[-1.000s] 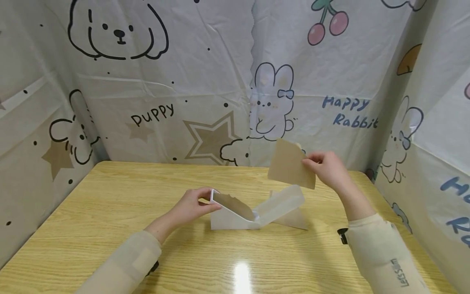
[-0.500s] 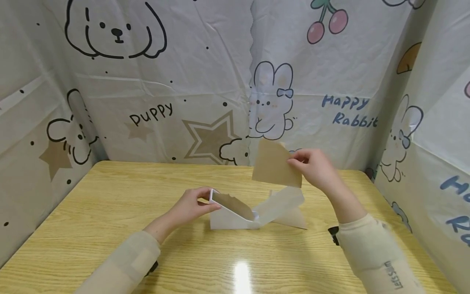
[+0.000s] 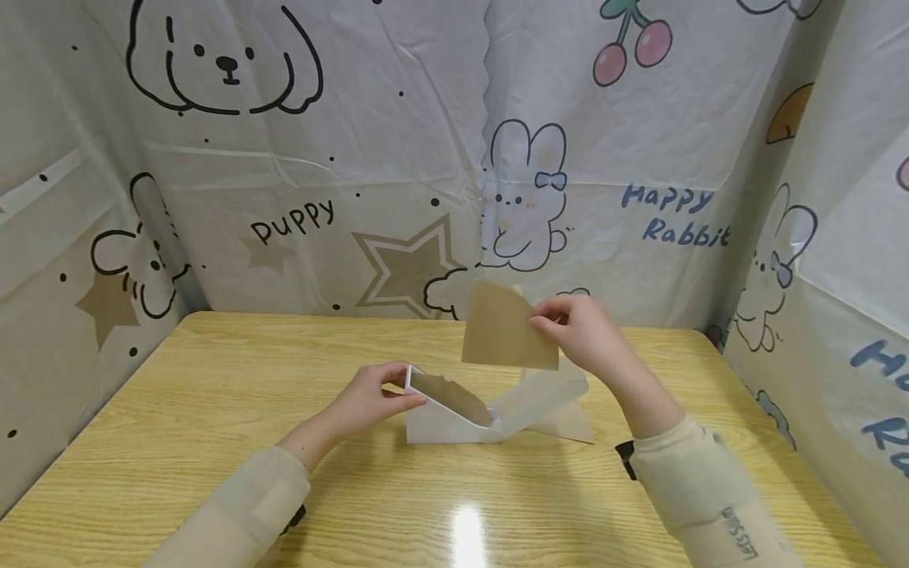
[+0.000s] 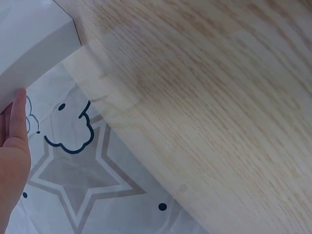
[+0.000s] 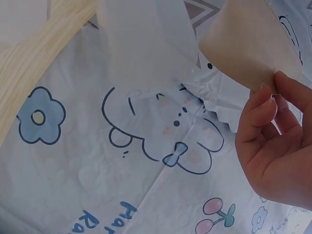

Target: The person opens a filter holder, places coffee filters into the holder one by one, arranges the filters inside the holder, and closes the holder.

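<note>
A white box (image 3: 443,430) with a sloping open top stands on the table, its translucent lid (image 3: 543,394) tilted up to the right. Brown paper (image 3: 443,394) shows inside. My left hand (image 3: 372,392) grips the box's tall left end between thumb and fingers; the left wrist view shows fingers along the white wall (image 4: 34,44). Between thumb and fingertips, my right hand (image 3: 578,331) pinches a brown paper coffee filter (image 3: 500,327) by its right edge, raised above and behind the lid. In the right wrist view the filter (image 5: 248,48) bends slightly, with a crimped seam.
Another piece of brown paper (image 3: 571,426) lies on the wooden table (image 3: 341,505) behind the lid, partly hidden by it. A printed cloth (image 3: 319,158) hangs along the table's back and both sides.
My right hand has carried the coffee filter leftward and slightly down, from right of the lid to behind the box. My left hand keeps holding the box in place.
</note>
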Demonstrator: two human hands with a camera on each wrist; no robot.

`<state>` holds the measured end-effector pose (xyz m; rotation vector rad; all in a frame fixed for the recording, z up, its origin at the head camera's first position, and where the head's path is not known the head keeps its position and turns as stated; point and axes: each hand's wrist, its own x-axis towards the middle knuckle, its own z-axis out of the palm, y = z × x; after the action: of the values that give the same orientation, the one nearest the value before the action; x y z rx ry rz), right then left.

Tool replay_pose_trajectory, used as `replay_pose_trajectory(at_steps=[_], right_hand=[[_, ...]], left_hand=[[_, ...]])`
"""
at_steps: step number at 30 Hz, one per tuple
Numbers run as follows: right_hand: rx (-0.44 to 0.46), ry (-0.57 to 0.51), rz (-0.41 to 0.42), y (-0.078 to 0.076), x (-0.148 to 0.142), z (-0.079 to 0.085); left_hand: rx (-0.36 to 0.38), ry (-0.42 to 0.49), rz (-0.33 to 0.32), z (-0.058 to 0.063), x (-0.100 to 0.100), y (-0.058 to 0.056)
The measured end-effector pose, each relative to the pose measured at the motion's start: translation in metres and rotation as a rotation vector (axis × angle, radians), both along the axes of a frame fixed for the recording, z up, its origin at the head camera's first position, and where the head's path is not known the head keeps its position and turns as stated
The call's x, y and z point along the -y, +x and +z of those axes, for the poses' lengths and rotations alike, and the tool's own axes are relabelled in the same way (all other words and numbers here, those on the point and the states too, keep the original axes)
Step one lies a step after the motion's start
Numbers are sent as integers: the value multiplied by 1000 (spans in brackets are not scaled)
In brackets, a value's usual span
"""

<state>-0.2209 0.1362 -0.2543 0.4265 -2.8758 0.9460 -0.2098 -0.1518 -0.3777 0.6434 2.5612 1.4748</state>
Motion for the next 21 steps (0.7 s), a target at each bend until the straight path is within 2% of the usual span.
replay_pose_trajectory(at_steps=[12, 21], right_hand=[[44, 13, 46, -1, 14, -13], [7, 40, 69, -2, 21, -22]], left_hand=[[4, 0, 5, -3, 1, -1], [6, 7, 4, -2, 1, -1]])
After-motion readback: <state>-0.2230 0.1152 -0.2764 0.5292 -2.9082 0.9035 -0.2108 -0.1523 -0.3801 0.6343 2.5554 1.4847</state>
